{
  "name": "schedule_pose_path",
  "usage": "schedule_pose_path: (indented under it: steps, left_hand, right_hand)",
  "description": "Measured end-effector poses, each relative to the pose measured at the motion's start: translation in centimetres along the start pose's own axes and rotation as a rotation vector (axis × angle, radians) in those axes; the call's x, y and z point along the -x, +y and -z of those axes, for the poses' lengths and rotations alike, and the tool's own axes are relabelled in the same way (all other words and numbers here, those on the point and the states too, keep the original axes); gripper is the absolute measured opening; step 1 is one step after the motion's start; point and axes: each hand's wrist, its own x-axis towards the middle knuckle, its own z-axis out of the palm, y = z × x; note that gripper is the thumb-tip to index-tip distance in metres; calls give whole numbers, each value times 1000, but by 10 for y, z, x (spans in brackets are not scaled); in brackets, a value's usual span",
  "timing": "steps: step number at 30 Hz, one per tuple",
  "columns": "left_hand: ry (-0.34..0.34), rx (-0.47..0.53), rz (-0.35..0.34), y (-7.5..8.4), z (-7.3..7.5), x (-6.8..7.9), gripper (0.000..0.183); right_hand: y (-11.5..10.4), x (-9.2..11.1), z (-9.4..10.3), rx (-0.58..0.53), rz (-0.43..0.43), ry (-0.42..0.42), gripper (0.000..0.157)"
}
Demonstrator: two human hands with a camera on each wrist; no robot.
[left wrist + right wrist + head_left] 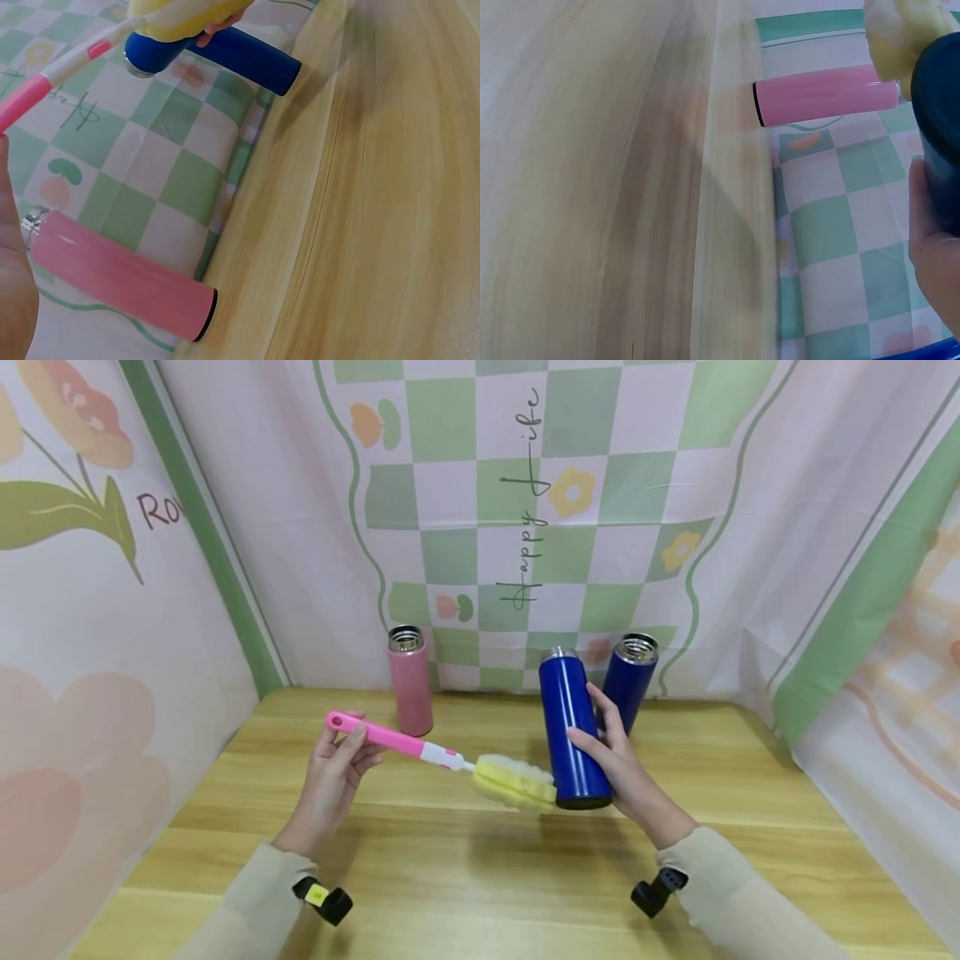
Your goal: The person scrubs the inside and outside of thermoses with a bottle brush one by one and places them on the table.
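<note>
My left hand [335, 774] pinches the pink handle of a bottle brush [390, 739]. Its yellow and white sponge head [513, 783] points right, at the lower side of a blue bottle; whether they touch I cannot tell. That blue bottle [567, 727] is in my right hand [618, 760], lifted off the table and tilted a little, its steel mouth up and away from me. A second blue bottle [632, 672] stands behind the right hand, partly hidden by it, with its mouth uncapped. Left of these, a pink bottle [411, 685] stands uncapped, near the brush handle.
The wooden table [450, 877] runs back to a hanging cloth [510, 543] with green and white checks. Patterned curtains [97, 652] close in both sides. Both bottles on the table stand near its back edge. A black wrist camera [324, 900] sits on the left sleeve.
</note>
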Motion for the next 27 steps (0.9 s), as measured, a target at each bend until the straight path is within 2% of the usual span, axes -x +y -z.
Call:
schedule_pose_path:
  steps: [11, 18, 27]
  left_hand:
    - [19, 10, -37, -2, -6, -7, 15]
    - [66, -41, -32, 0, -10, -11, 19]
    - [128, -22, -49, 4, -16, -21, 22]
  right_hand:
    - [1, 1, 1, 90, -11, 6, 72]
    - [2, 3, 4, 20, -54, 26, 66]
    - [0, 3, 6, -23, -100, -2, 62]
